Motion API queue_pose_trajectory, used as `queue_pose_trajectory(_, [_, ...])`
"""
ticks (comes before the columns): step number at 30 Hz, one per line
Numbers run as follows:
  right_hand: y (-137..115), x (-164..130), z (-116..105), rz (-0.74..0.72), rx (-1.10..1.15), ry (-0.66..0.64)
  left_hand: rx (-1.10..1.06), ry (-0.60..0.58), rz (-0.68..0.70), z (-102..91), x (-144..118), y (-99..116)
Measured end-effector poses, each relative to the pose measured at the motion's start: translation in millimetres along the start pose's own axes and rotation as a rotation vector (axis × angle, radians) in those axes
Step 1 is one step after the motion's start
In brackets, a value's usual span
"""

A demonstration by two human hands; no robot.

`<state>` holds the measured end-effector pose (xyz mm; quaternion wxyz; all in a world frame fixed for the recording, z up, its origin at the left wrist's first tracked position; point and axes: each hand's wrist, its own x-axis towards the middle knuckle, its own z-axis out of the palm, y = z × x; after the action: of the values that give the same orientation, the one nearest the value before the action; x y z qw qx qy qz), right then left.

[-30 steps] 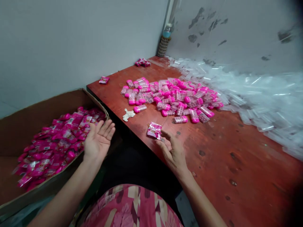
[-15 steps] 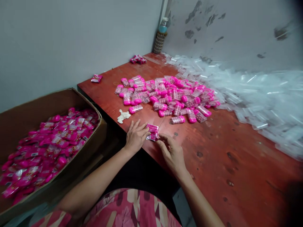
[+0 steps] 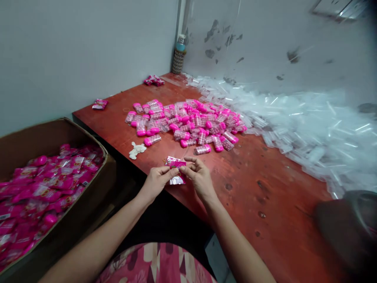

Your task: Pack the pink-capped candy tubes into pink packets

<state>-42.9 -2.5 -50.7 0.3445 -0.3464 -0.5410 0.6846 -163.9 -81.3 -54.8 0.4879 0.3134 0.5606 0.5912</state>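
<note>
Right at the near edge of the red wooden table [image 3: 282,204], both hands meet over a small pink sachet [image 3: 176,171]. The left hand [image 3: 156,181] pinches its left side between thumb and fingertips, the right hand [image 3: 200,179] pinches its right side the same way, and the packet is lifted just clear of the tabletop, its clear lower part hanging over the edge. Whatever is printed on the sachet is too small to read.

Beyond the hands lies a loose heap of pink-capped candy tubes [image 3: 188,124], well apart from the sachet, with bare tabletop between. A small white scrap [image 3: 137,150] sits near the table's left edge. To the right and back, a drift of clear plastic sleeves [image 3: 309,125] covers the table up to the wall. The near right part of the tabletop is bare, dotted with dark spots.

Left of the table, below its edge, an open cardboard box [image 3: 85,131] holds a heap of pink packed sachets [image 3: 41,184]. A bottle [image 3: 178,55] stands in the far corner
</note>
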Motion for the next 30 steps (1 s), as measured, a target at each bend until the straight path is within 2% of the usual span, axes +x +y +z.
queue_pose_trajectory(2, [-1.5,1.3,-5.0,0.014,-0.108,-0.043,-0.148,-0.060,-0.108,2.5,0.1,-0.6])
queue_pose_trajectory(4, [-6.3,8.1,-13.0,0.001,-0.351,-0.018,-0.229,-0.035,-0.184,5.3,-0.4,-1.8])
queue_pose_trajectory(5, [-10.0,14.0,-17.8,-0.015,-0.536,0.041,-0.235,-0.011,-0.213,6.8,-1.0,-2.2])
queue_pose_trajectory(7, [-18.8,29.9,-27.5,-0.022,-0.965,0.241,-0.230,0.047,-0.253,9.8,-2.6,-2.6])
queue_pose_trajectory(9, [-26.5,48.7,-35.0,0.068,-1.327,0.428,-0.258,0.101,-0.282,12.5,-4.1,-2.0])
queue_pose_trajectory(11, [-30.5,66.3,-39.3,0.189,-1.509,0.497,-0.314,0.150,-0.310,13.9,-4.6,-0.9])
queue_pose_trajectory(13, [-31.0,78.7,-42.0,0.244,-1.566,0.469,-0.379,0.186,-0.328,13.4,-4.0,0.4])
queue_pose_trajectory(15, [-29.8,84.3,-44.9,0.236,-1.584,0.405,-0.436,0.221,-0.331,11.1,-2.4,0.8])
queue_pose_trajectory(19, [-28.6,76.1,-51.5,0.199,-1.648,0.295,-0.504,0.295,-0.311,6.5,0.6,-2.8])
queue_pose_trajectory(27, [-27.1,42.6,-59.1,0.126,-1.772,0.294,-0.555,0.179,-0.288,8.2,-2.7,-4.4])
queue_pose_trajectory(30, [-23.6,32.1,-65.6,0.009,-1.638,0.343,-0.531,0.181,-0.280,7.9,-3.4,-2.6])
